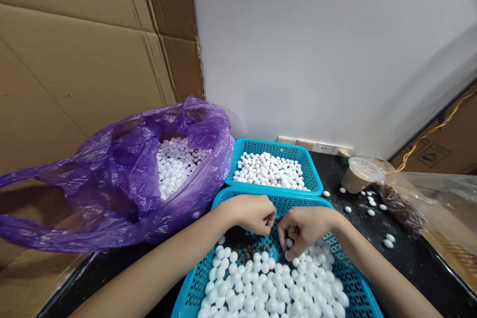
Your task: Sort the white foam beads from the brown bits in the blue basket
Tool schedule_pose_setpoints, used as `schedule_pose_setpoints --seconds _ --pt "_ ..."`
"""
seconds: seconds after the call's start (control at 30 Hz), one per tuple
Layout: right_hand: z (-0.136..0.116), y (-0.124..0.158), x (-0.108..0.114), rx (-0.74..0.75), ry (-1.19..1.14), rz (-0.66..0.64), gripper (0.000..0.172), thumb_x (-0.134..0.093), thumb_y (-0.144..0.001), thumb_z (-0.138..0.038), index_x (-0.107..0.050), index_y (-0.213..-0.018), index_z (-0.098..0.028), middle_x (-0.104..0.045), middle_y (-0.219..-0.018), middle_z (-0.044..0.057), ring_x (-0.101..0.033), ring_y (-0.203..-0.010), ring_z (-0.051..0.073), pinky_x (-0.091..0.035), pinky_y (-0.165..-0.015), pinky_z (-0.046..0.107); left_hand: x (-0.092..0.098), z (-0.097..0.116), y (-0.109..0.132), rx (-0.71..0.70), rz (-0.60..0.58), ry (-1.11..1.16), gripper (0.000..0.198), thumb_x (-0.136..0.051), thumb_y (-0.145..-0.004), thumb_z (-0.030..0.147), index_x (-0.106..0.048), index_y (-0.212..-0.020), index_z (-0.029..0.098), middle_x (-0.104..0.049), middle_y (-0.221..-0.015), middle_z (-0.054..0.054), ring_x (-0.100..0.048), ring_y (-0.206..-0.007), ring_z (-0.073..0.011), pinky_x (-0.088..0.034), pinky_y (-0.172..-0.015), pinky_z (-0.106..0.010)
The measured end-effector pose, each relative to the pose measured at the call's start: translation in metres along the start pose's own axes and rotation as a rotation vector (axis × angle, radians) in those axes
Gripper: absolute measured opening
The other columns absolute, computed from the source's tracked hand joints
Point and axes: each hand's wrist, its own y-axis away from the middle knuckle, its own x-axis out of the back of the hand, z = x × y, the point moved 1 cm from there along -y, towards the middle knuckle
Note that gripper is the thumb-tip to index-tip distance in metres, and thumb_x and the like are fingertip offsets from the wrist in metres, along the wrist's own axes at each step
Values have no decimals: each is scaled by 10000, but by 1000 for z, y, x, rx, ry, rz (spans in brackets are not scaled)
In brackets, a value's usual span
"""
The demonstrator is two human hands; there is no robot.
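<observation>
Left grip (255, 214): fingers curled in, inside hidden; cannot tell whether it holds anything. Right grip (307, 228): thumb and fingers bent down, tips among white balls (257, 290); cannot tell whether one is pinched. Both are over the blue basket (348, 261), the balls spreading below them, brown crumbs (246, 252) just under the left grip. Beyond both grips, a second blue basket (276, 191), also with white balls. Left of the left grip, a purple bag (130, 159) of more. Right of the right grip, on the black tabletop (376, 233): stray balls, a lidded cup (354, 180). Farther right, a cardboard box (454, 131) with a printed symbol (434, 155) (dark outlined square, any lettering too small to read).
</observation>
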Motion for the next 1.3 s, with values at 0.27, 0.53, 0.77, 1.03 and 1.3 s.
schedule_pose_setpoints --seconds 0.27,0.53,0.77,1.03,1.3 --pt "-11 9 4 259 -346 63 205 -722 -643 -215 -641 -809 -126 -506 -533 -59 -449 -448 49 -349 -429 157 4 2 0 -118 133 83 42 -564 -683 182 -596 -708 172 -584 -614 26 -497 -514 -98 -320 -455 -188" --pt "-10 11 23 657 -980 807 99 -618 -741 -264 -568 -775 -186 -458 -615 -48 -347 -407 35 -295 -326 124 13 7 1 -256 557 207 81 -532 -748 151 -577 -815 147 -566 -689 7 -509 -606 -87 -413 -570 -194" --pt "-9 10 27 501 -1018 952 108 -676 -703 -236 -593 -756 -190 -499 -736 -16 -474 -572 68 -426 -433 130 20 12 5 -282 898 235 101 -467 -865 213 -554 -855 163 -589 -797 -29 -527 -704 -107 -448 -586 -224" --pt "-8 11 26 500 -989 917 86 -703 -700 -240 -675 -767 -195 -603 -741 0 -578 -660 91 -515 -556 156 22 14 7 -329 1007 277 79 -485 -859 170 -557 -845 140 -600 -790 -43 -541 -720 -112 -479 -604 -230" --pt "-7 10 24 479 -978 914 91 -724 -679 -253 -693 -742 -196 -651 -707 6 -613 -647 104 -533 -564 176 22 14 8 -321 1006 269 55 -495 -847 161 -545 -828 147 -592 -765 -27 -547 -691 -100 -475 -562 -204"
